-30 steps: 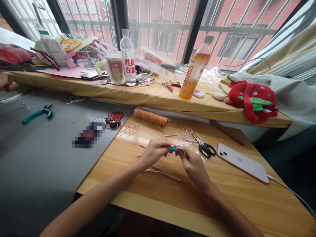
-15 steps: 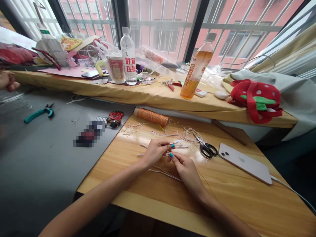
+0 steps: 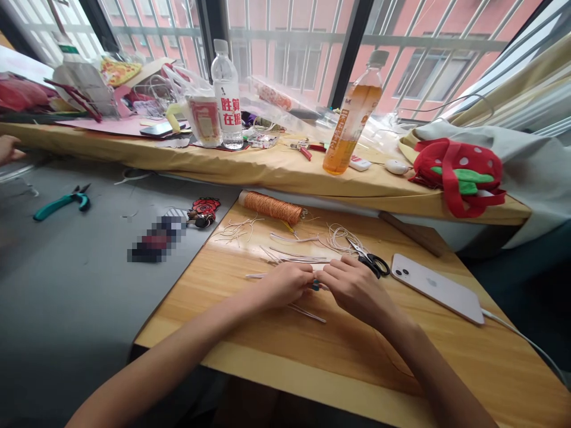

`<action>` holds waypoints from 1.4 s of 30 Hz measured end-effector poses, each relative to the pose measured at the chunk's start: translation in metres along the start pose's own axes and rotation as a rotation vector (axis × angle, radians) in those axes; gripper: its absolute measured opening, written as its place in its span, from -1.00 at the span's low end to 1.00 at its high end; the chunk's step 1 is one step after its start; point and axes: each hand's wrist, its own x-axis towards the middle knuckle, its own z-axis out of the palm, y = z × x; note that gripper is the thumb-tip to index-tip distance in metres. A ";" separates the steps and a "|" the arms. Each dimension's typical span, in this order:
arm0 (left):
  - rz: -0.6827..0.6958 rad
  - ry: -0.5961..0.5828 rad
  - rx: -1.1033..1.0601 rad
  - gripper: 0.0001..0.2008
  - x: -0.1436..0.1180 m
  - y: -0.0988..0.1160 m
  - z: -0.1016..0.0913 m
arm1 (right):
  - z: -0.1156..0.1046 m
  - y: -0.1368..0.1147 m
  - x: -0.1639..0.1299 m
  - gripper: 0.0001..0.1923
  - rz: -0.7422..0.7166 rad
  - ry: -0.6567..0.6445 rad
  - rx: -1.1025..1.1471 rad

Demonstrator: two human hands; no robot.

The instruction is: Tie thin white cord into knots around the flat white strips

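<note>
My left hand [image 3: 285, 284] and my right hand [image 3: 354, 286] rest knuckles-up on the wooden table [image 3: 312, 351], fingertips meeting over a thin white cord [image 3: 307, 311] that they pinch between them. Loose white cord strands [image 3: 297, 258] lie just beyond my fingers. Black-handled scissors [image 3: 370, 260] lie right next to my right hand. A spool of orange thread [image 3: 271, 207] sits at the table's far edge.
A white phone [image 3: 435, 287] with a cable lies to the right. The cloth-covered sill holds a water bottle [image 3: 226, 95], an orange drink bottle [image 3: 350, 123] and a strawberry bag [image 3: 459, 175]. Teal pliers [image 3: 60, 203] and a red charm [image 3: 203, 211] lie on the grey surface; another person's hand [image 3: 8, 148] shows far left.
Both hands dropped from a raised pinch down onto the table and turned knuckles-up; my right hand shifted toward the scissors. The camera tilted slightly.
</note>
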 end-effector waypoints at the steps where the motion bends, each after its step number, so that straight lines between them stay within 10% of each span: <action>1: 0.035 0.001 -0.047 -0.78 0.000 0.001 -0.001 | -0.001 0.003 -0.001 -0.73 0.039 -0.004 0.081; 8: 0.023 0.236 -0.459 -0.83 0.003 0.014 -0.015 | -0.011 0.012 0.001 -0.80 0.416 -0.141 0.868; 19: -0.415 0.372 -0.915 -0.84 0.005 0.019 -0.014 | 0.023 -0.030 0.011 -0.72 0.824 0.157 1.050; 35: -0.463 0.234 -1.123 -0.64 0.007 0.007 -0.017 | 0.034 -0.027 0.001 -0.76 0.377 0.260 0.213; 42: -0.554 0.200 -1.081 -0.71 0.009 0.001 -0.018 | 0.013 -0.019 0.005 -0.76 0.295 0.111 -0.003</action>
